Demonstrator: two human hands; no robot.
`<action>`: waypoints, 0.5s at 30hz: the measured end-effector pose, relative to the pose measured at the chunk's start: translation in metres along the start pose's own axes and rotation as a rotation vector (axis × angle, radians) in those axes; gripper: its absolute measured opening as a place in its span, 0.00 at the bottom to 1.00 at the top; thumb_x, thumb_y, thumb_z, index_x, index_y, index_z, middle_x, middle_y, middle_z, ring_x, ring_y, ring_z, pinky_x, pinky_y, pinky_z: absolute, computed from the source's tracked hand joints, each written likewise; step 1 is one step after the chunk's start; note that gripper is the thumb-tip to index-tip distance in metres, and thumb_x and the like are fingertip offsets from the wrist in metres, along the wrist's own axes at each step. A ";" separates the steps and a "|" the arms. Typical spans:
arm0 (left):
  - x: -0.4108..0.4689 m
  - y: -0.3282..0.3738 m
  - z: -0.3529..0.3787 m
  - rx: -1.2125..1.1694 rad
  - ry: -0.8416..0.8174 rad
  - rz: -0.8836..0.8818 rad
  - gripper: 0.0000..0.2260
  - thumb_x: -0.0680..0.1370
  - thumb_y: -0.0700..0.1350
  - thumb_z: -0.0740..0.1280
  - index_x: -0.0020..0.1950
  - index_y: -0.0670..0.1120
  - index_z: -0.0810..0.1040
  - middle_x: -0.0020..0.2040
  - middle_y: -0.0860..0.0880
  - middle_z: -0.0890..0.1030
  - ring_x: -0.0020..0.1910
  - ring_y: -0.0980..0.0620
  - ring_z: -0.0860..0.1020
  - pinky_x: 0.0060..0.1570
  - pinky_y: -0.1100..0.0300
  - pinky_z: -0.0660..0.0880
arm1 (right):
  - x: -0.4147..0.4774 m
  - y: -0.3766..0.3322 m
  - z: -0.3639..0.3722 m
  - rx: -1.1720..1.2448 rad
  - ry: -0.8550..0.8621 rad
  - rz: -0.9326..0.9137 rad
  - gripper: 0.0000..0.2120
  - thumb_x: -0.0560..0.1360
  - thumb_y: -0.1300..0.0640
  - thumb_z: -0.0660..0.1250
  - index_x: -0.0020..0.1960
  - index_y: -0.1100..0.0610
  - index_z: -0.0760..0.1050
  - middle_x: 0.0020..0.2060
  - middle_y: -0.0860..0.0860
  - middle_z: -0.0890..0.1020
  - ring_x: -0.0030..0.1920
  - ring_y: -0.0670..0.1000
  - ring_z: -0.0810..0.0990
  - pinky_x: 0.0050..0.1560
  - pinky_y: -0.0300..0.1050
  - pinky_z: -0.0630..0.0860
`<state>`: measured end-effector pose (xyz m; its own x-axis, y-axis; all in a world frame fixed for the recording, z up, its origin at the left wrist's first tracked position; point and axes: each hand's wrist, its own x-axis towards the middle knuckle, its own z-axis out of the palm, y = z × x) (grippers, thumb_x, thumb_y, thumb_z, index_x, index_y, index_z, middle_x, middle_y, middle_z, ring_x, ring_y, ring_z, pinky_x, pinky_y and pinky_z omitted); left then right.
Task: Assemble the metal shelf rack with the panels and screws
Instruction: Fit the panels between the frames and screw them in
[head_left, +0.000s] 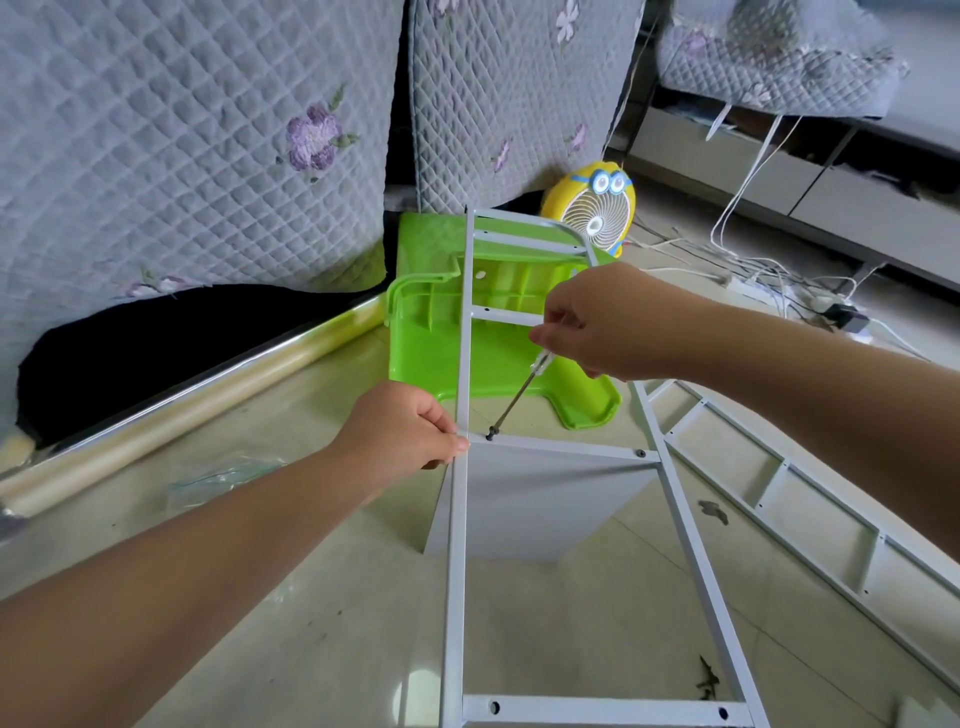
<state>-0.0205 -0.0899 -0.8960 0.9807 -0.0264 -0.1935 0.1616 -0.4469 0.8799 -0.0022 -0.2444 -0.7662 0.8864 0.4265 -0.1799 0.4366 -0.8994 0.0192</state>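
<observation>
Left hand (402, 434) pinches the white metal ladder-shaped side frame (460, 519) while the right hand (602, 322) grips a clear-handled screwdriver (519, 395), driving the dark screw (490, 435) just beside the left fingertips; next, likely steady turning.

White metal side frame (460, 519) and pale grey panel (535, 504), centre. Lime-green plastic stool (431, 353), 12 o'clock. Yellow fan (597, 210), white grille, blue-rimmed eyes, 1 o'clock. Grey diamond-quilted covers (182, 156) with purple flowers, 10 o'clock. Beige floor (311, 597).

Rack frame (457, 519): white-painted metal; I read it as smooth and matt.
Screwdriver (511, 405): bare metal shaft, clear plastic handle.
Stool (415, 353), behind the frame: glossy green plastic.
Floor (311, 597), under the frame: pale, shiny tile.
Covers (182, 156), beyond the frame: grey quilted cloth.
</observation>
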 end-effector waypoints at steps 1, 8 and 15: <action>0.000 0.000 0.000 0.000 -0.002 0.000 0.05 0.68 0.37 0.74 0.34 0.43 0.79 0.32 0.44 0.82 0.32 0.50 0.78 0.45 0.55 0.78 | -0.001 0.000 0.000 -0.023 -0.003 -0.013 0.14 0.80 0.50 0.55 0.46 0.59 0.73 0.33 0.51 0.74 0.36 0.49 0.71 0.35 0.41 0.63; 0.002 -0.001 -0.002 -0.029 -0.020 -0.011 0.05 0.68 0.36 0.74 0.34 0.41 0.79 0.30 0.45 0.80 0.31 0.49 0.76 0.42 0.57 0.76 | -0.003 -0.006 -0.004 -0.192 -0.068 -0.222 0.11 0.80 0.55 0.56 0.58 0.60 0.67 0.55 0.55 0.73 0.51 0.53 0.70 0.42 0.38 0.59; 0.002 -0.002 0.000 -0.069 -0.027 -0.021 0.06 0.68 0.35 0.73 0.34 0.42 0.78 0.30 0.45 0.80 0.30 0.50 0.76 0.38 0.61 0.75 | 0.002 -0.012 -0.014 -0.418 -0.013 -0.365 0.13 0.79 0.50 0.57 0.52 0.60 0.71 0.48 0.56 0.77 0.47 0.56 0.73 0.41 0.45 0.65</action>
<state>-0.0184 -0.0889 -0.8977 0.9740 -0.0418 -0.2228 0.1902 -0.3845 0.9033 -0.0033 -0.2312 -0.7534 0.6652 0.6998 -0.2602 0.7413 -0.5776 0.3419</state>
